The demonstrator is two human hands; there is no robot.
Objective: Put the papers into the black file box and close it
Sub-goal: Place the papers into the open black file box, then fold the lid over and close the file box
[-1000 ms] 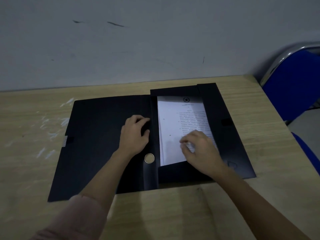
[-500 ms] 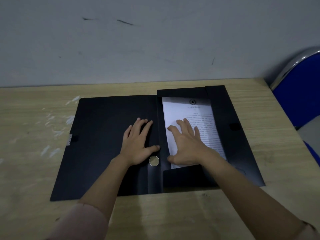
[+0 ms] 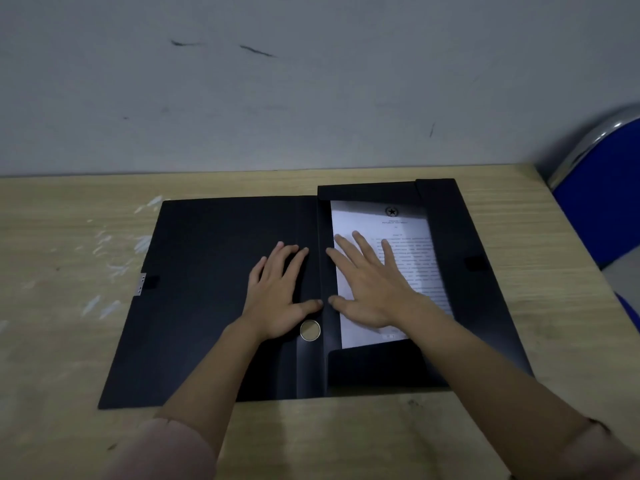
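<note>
On the wooden table (image 3: 346, 438), papers in, lid yet to fold.
The black file box (image 3: 214, 306) lies opened flat, its long axis running from the person toward the wall; the papers (image 3: 408, 258) sit in its right-hand tray, long side the same way, printed crest at the far end. The right hand (image 3: 370, 289) rests flat on the sheets, fingers spread, gripping nothing; the left hand (image 3: 280, 296) lies equally flat on the open cover beside the spine, just above the round finger hole (image 3: 310, 330). Loading looks finished, though the dim light hides whether the sheets are fully tucked under the near flap (image 3: 374, 363). Next, I judge, the right hand must clear off while the left takes the cover's far-left edge and swings it over onto the tray.
</note>
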